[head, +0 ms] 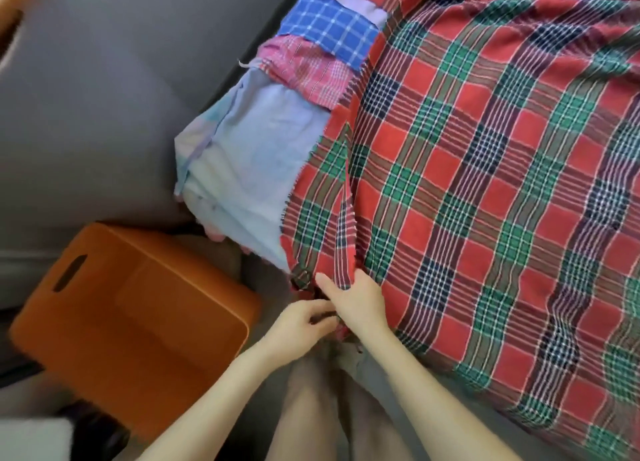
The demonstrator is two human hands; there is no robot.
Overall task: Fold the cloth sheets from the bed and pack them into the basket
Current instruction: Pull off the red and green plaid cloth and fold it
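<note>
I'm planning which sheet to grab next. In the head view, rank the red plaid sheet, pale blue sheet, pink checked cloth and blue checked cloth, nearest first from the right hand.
1. Red plaid sheet, gripped by the right hand.
2. Pale blue sheet, up-left.
3. Pink checked cloth, beyond it.
4. Blue checked cloth, farthest.

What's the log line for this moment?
step: start fold | left hand: pinching plaid sheet corner | right hand: gripping same corner | basket: empty, on floor
</note>
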